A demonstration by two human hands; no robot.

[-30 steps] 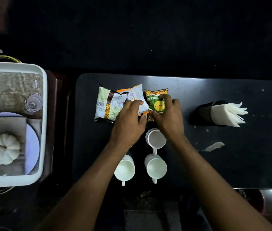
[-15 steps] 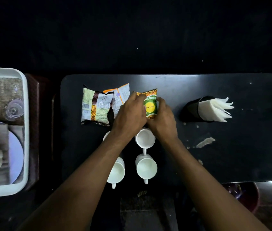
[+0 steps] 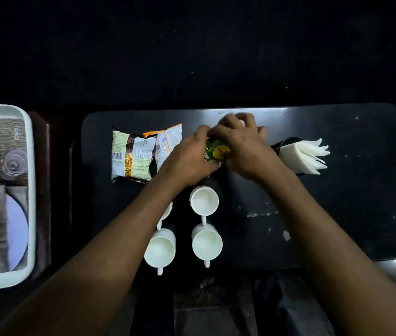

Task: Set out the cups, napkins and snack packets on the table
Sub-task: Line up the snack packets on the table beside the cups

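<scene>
- Head view, since the earlier frame: green packet (image 3: 216,151) carried right, away from the two other packets, toward the napkin holder (image 3: 286,151).
- Left hand (image 3: 187,161) and right hand (image 3: 240,146), palms down, forearms converging, both closed around the green packet above the black table (image 3: 337,214).
- Glossy crinkled foil; long axis not discernible under the fingers.
- Peanut packet (image 3: 131,156) flat, long axis toward the far edge; orange-white packet (image 3: 168,141) overlapping beside it.
- Four white cups near the front edge, nearest right cup (image 3: 207,243) upright, handle toward the viewer.
- White napkins (image 3: 303,154) fanned rightward.
</scene>
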